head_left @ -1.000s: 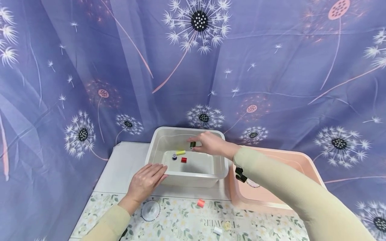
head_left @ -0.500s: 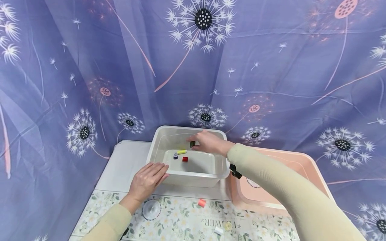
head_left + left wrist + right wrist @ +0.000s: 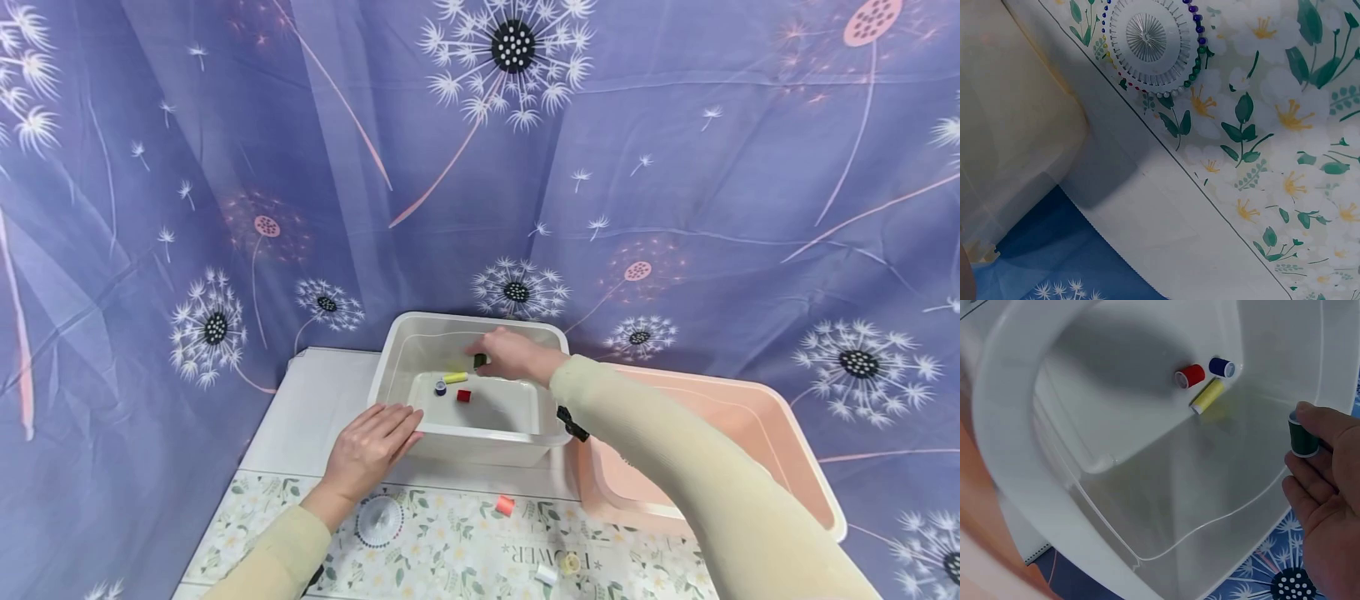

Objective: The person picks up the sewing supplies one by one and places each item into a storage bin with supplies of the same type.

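Observation:
My right hand (image 3: 513,354) pinches a dark green thread spool (image 3: 1303,437) between thumb and fingers, inside the grey-white plastic bin (image 3: 480,435), above its floor. Below it on the bin floor lie a yellow spool (image 3: 1209,396), a red spool (image 3: 1190,376) and a navy blue spool (image 3: 1221,367), close together. At the bin's front left corner my left hand (image 3: 375,446) rests on the rim, fingers laid over the edge. The left wrist view shows almost nothing of that hand, mainly the bin's outer wall (image 3: 1016,112) and the table.
A peach plastic bin (image 3: 757,417) stands to the right, partly behind my right sleeve. On the floral mat in front lie a wheel of pearl-head pins (image 3: 379,522), an orange-red spool (image 3: 505,505), a white spool (image 3: 547,574) and a small pale yellow item (image 3: 571,563). A dandelion-print curtain hangs behind.
My right hand keeps the green spool over the bin floor, nearly in place, while the right forearm has swung slightly left. My left hand stays on the rim. The head view has shifted slightly.

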{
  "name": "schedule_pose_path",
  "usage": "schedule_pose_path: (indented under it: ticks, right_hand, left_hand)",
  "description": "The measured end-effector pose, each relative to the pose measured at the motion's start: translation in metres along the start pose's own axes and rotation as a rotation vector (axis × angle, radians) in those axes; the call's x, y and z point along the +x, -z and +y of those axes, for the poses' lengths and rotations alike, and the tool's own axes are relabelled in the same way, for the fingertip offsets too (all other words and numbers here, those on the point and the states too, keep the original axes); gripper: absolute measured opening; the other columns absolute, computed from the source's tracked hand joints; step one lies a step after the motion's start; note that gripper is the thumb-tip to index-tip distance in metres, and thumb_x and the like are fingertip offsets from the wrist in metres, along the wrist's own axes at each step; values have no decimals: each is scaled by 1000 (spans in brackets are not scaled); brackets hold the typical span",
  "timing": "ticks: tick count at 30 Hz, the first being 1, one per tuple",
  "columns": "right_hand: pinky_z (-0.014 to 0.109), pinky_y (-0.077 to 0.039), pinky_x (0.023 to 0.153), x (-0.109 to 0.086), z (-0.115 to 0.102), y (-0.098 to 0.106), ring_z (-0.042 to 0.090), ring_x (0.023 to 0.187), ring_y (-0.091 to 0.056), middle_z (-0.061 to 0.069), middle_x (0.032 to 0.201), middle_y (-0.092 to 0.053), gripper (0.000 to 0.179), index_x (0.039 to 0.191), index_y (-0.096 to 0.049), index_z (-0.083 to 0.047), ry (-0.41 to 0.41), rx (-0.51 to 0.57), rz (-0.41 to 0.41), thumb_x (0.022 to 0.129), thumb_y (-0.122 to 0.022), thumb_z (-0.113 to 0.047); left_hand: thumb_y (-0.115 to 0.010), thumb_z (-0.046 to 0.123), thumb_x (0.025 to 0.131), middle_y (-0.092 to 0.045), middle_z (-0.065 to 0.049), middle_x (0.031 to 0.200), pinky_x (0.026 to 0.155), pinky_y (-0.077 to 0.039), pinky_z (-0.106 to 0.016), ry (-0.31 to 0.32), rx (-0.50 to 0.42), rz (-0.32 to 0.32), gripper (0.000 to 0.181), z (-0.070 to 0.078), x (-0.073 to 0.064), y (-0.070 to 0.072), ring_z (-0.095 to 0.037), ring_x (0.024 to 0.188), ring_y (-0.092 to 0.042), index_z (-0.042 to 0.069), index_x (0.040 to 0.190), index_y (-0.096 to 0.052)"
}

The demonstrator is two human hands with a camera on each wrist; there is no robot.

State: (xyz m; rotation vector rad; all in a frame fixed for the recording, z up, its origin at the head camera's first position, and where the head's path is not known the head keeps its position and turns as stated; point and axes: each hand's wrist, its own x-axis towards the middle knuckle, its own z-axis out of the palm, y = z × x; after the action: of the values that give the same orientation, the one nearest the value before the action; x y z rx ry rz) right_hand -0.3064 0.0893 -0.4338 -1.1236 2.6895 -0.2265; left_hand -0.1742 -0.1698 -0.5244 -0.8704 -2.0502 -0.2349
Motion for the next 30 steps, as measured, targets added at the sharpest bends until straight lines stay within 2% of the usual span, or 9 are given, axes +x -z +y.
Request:
schedule_pose_path:
  ticks: [5, 14, 21, 30]
  right_hand:
    - [35, -49, 97, 4, 1, -4, 23, 106, -64, 7, 121, -67, 42, 125, -64, -7, -5, -16, -26, 86, -73, -15]
    - [40, -42, 105, 8, 4, -8, 28, 114, -56, 7, 127, -63, 45, 128, -62, -8, -79, -24, -74, 85, -73, -17]
    - [41, -40, 107, 7, 6, -10, 30, 118, -54, 8, 129, -62, 48, 128, -61, -7, -95, -15, -77, 84, -74, -20]
    - [40, -40, 108, 1, 9, -8, 31, 122, -52, 7, 130, -61, 51, 131, -59, -8, -118, -9, -58, 84, -75, -23]
  left_hand:
    - [-57, 37, 94, -74, -6, 102, 85, -56, -43, 3, 14, -7, 35, 0, -1, -1, -24, 90, -71, 11, 111, -73]
    - [-59, 39, 93, -74, -6, 102, 84, -56, -44, 11, 12, -19, 35, -1, -3, -4, -23, 91, -71, 11, 110, -73]
    - [-65, 36, 87, -74, -7, 102, 83, -57, -44, 9, 5, -14, 35, 0, -2, -3, -24, 90, -71, 10, 108, -74]
    - [-63, 37, 90, -74, -7, 102, 85, -56, -44, 14, 8, -20, 35, 0, -4, -3, -24, 91, -71, 11, 110, -73]
